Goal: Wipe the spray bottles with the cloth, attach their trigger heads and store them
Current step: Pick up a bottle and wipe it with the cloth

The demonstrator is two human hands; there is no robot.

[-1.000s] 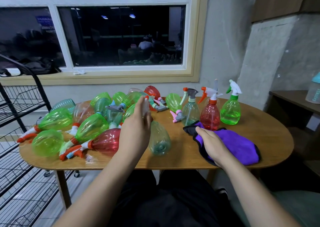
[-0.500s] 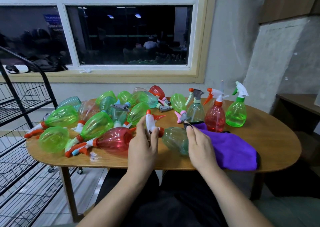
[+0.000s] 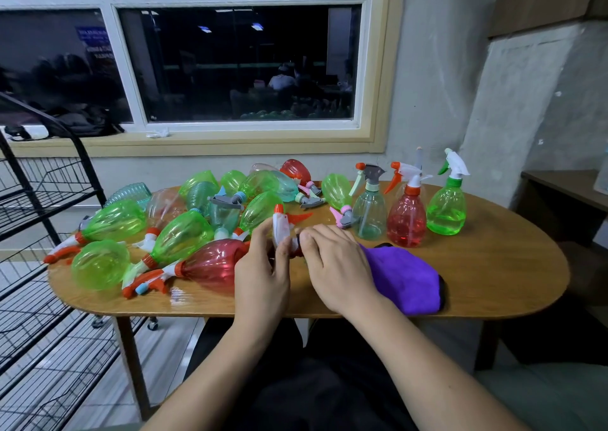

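White-and-orange trigger head sat pinched in the left hand — likely for screwing on; at three o'clock, the right hand curled over something hidden — grip untellable.

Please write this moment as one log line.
left hand: holds trigger head; right hand: touches its collar, grasp hidden; purple cloth: on table

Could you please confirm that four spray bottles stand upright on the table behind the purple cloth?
Not quite: the head view shows three, not four, standing upright on the table behind the purple cloth: a pale bottle, a red bottle and a green bottle.
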